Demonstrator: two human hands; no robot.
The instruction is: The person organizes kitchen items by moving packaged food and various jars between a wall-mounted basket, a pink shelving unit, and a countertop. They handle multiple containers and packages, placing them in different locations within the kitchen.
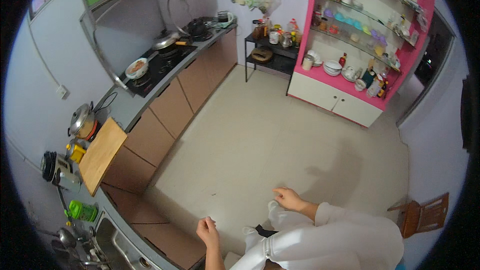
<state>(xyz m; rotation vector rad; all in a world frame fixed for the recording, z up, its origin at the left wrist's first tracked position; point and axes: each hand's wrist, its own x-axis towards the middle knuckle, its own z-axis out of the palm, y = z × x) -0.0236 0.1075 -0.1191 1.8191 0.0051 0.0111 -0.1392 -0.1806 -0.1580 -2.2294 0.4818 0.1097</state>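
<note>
My left hand (208, 231) is in front of my body above the floor, its fingers curled in, with no object visible in it. Further right, my right hand (289, 198) is held over the floor with fingers partly extended; nothing shows in its grasp. Neither hand touches the counter. Left of me, a stainless steel sink (122, 245) is set in the grey countertop (129, 110). A wooden cutting board (103, 155) lies across the counter's inner corner, overhanging its edge. Beyond it, a patterned bowl of food (137, 68) and a lidded pan (166, 40) stand on the black cooktop (165, 65).
Along the left wall stand a lidded steel pot (82, 120), a yellow-capped jug (76, 151) and a green container (82, 210). A black rack (272, 63) holds jars beside a pink-framed shelf cabinet (333, 99). A wooden chair (423, 213) is at the right wall.
</note>
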